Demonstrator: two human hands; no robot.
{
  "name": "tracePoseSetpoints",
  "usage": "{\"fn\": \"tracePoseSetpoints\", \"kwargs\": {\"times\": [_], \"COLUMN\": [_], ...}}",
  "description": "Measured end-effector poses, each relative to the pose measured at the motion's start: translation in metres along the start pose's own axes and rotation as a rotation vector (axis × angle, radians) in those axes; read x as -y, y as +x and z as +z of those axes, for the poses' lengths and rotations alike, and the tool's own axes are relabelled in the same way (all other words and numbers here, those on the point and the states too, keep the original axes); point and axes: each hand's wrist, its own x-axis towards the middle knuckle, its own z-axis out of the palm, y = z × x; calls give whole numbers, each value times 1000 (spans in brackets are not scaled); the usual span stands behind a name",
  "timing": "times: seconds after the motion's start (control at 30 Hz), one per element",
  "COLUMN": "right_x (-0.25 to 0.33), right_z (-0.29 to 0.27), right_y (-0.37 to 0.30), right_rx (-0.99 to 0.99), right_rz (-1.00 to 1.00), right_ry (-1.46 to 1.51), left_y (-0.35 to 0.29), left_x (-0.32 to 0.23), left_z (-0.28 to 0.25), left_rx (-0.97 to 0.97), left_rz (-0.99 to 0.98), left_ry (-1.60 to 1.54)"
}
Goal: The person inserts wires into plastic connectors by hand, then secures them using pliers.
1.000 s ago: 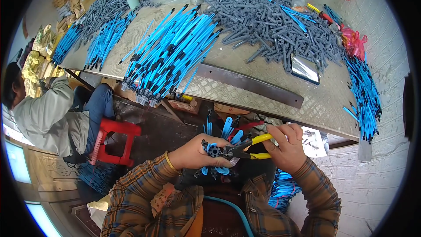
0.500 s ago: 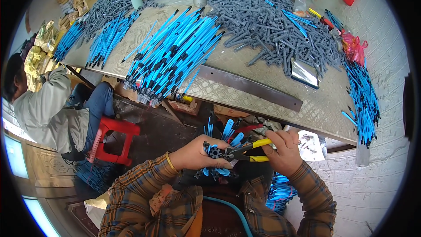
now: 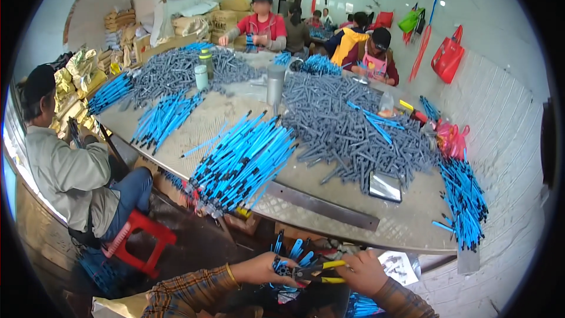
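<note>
At the lower middle, my left hand (image 3: 258,270) is closed around a bundle of blue strips with a round black notched hub (image 3: 283,269) at its end. My right hand (image 3: 366,272) grips a pair of pliers (image 3: 333,264) with yellow handles. The dark jaws of the pliers meet the hub beside my left thumb; whether they bite on it, I cannot tell. The handles stand apart. Blue strips (image 3: 296,248) stick up beyond my left hand, below the table's near edge.
On the table (image 3: 294,205) lie blue rods with black ends (image 3: 244,162), a heap of grey plastic parts (image 3: 359,126), a metal bar (image 3: 321,206) and a dark phone-like slab (image 3: 385,187). A co-worker (image 3: 70,165) sits left near a red stool (image 3: 141,241). Other people sit beyond.
The view has tilted up, showing more of the room and the people at the far side. My hands keep nearly the same hold on the hub and pliers.
</note>
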Motion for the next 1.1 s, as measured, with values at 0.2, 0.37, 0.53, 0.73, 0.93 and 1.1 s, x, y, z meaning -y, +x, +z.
{"fn": "tracePoseSetpoints", "kwargs": {"times": [0.2, 0.37, 0.53, 0.73, 0.93, 1.1], "right_x": [7, 16, 31, 50, 32, 56], "right_z": [25, 45, 45, 118, 20, 76], "right_y": [-22, -34, -39, -93, -33, -79], "right_rx": [850, 624, 445, 738, 242, 268], "right_rz": [626, 484, 404, 924, 428, 681], "right_ry": [1338, 1500, 1366, 2120, 1242, 1703], "left_y": [-5, 4, 11, 14, 12, 21], "left_x": [2, 4, 8, 3, 17, -1], "left_z": [3, -1, -7, 2, -2, 2], "left_rx": [-32, 64, 51, 105, 50, 103], "left_rz": [-4, 79, -25, -26, -4, -43], "left_ry": [81, 60, 32, -25, -51, -40]}}
